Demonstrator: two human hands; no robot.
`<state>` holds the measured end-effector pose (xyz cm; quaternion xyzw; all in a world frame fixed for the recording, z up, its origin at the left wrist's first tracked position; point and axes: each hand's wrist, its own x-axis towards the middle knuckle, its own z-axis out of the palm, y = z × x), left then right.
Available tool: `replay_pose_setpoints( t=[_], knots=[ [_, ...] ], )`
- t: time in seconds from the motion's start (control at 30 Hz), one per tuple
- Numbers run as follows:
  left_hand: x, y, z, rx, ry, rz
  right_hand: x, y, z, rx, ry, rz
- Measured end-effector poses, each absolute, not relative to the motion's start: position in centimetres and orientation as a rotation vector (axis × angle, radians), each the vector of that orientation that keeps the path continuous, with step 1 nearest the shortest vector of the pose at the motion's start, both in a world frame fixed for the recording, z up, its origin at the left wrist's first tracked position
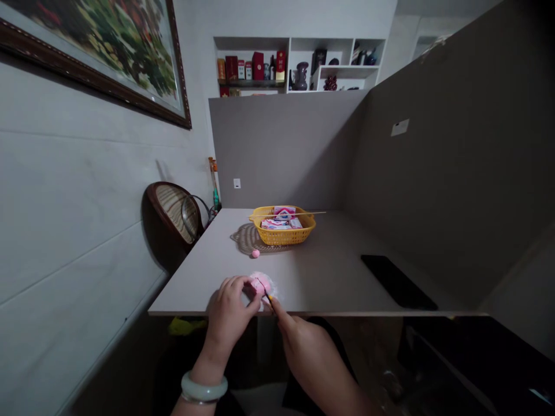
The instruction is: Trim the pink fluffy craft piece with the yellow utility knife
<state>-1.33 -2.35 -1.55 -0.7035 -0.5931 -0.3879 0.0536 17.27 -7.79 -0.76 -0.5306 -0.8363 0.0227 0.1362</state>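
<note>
Pink lump (260,284) in left hand's (229,307) curled grip; right hand (306,352) pinching thin tool (269,298) against lump; box labels (284,212) unreadable.

Lower centre of the frame: 1 left hand (229,315), 1 right hand (307,355), 1 bangle (203,387), 1 pink clay lump (261,284), 1 small tool (269,299). Centre: 1 yellow basket (282,235), 1 skewer (303,214), 1 woven mat (245,240), 1 pink ball (255,253). Right: 1 black phone (396,281). Upper left: 1 framed painting (95,55).
</note>
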Motion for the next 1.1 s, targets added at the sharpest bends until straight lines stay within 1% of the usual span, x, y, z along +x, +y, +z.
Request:
replay_pose_setpoints(
  t=[0.13,0.3,0.53,0.73,0.97,1.1],
  knots=[
    [-1.3,-2.3,-1.7,-2.160,-1.773,-1.193,18.2,-9.0,-0.9,-1.571,-2.445,0.071],
    [-1.5,-2.1,-1.9,-2.180,-1.758,-1.198,17.0,-7.6,-0.7,-1.512,-2.394,0.026],
    [-1.4,-2.2,-1.9,-2.153,-1.765,-1.168,18.6,-8.1,-2.6,-1.449,-2.399,-0.067],
    [-1.3,-2.1,-1.8,-2.140,-1.796,-1.170,16.9,-7.1,-1.1,-1.508,-2.401,-0.026],
    [-1.3,-2.3,-1.5,-2.189,-1.777,-1.183,18.7,-8.1,-2.9,-1.455,-2.400,-0.093],
    [-1.3,-2.2,-1.6,-2.191,-1.776,-1.190,17.5,-7.3,-1.8,-1.483,-2.417,-0.050]
  ],
)
